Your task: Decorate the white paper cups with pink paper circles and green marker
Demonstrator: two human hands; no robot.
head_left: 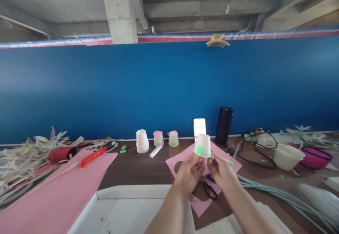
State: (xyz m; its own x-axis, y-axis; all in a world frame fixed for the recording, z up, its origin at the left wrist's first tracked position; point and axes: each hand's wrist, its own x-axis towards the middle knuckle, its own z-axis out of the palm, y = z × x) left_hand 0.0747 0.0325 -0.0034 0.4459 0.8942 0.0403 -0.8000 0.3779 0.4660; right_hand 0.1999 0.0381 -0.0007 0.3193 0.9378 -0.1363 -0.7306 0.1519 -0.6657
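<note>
Upside down between my hands is a white paper cup (202, 142) with a bright green patch low on its side. The fingertips of my left hand (191, 168) grip its rim from the left and below, while my right hand (218, 168) closes on the right side of the rim. A thin white pen-like stick with a green end (227, 161) shows beside my right hand; whether that hand holds it I cannot tell. Under my hands, black-handled scissors (210, 191) rest on a cut pink paper sheet (182, 159), their blades mostly hidden.
Upturned white cups (142, 142) stand left, near two small cups with pink pieces (158, 138) and a glue-like tube (156, 151). A phone (199, 126) and black flask (224, 126) stand behind. A white tray (127, 205) lies in front, pale blue cords (275, 188) to the right.
</note>
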